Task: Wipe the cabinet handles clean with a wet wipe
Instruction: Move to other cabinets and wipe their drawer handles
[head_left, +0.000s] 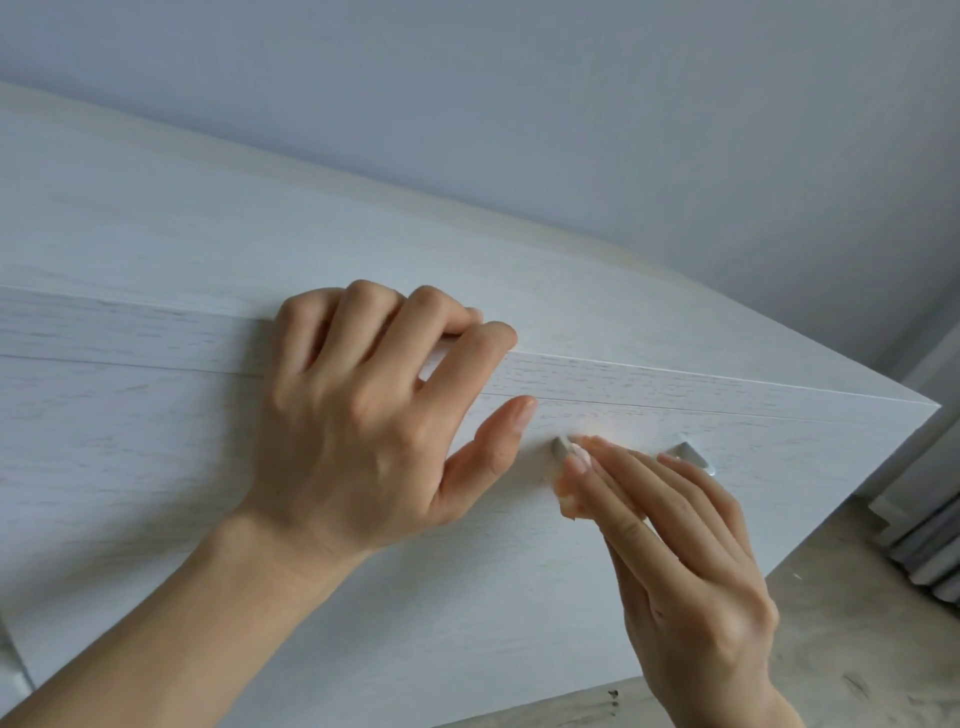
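A white wood-grain cabinet (156, 426) fills the view, seen from above its front. On its top drawer front sits a small metal handle (693, 456), of which only the two ends show. My right hand (675, 545) lies over the middle of the handle with straight fingers, pressing a crumpled wet wipe (567, 500) against its left end. Only a small bit of the wipe peeks out under the fingertips. My left hand (363, 415) holds the cabinet's top front edge, fingers curled over it and thumb stretched out along the drawer front.
A pale wall (571, 104) rises behind the cabinet. The cabinet's right corner (935, 406) ends above a beige stone-patterned floor (857, 649). Grey curtain folds (930, 545) hang at the far right.
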